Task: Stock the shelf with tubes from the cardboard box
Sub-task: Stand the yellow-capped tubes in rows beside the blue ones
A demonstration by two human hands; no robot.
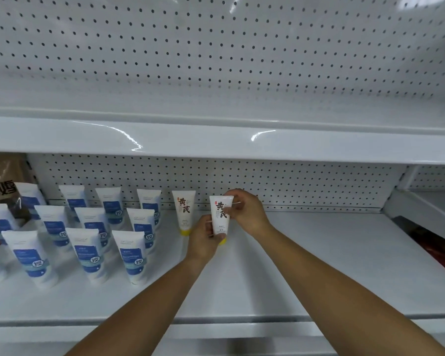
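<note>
A white tube with a yellow cap and dark characters is upright, cap down, above the white shelf. My left hand grips its lower part near the cap. My right hand pinches its upper right edge. A second tube of the same kind stands on the shelf just to the left, near the pegboard back. The cardboard box is not in view.
Several white-and-blue tubes stand in rows on the left half of the shelf. A brown bag is at the far left. An upper shelf overhangs. The shelf's right side wall bounds the bay.
</note>
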